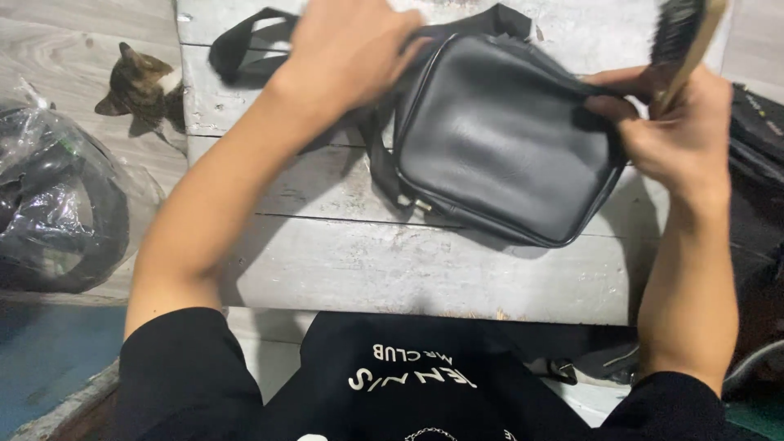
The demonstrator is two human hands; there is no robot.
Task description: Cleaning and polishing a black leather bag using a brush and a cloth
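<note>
A small black leather shoulder bag [498, 139] lies on a worn grey wooden table [392, 269]. Its black strap [245, 41] loops off to the upper left. My left hand [351, 49] grips the bag's top left corner where the strap joins. My right hand [678, 122] pinches the bag's right edge and also holds a wooden brush with dark bristles [682, 37], which sticks up past the fingers.
A tabby cat [143, 86] sits on the pale floor left of the table. Something dark wrapped in clear plastic [57, 204] lies at the far left. Another black bag [755, 155] rests at the right edge.
</note>
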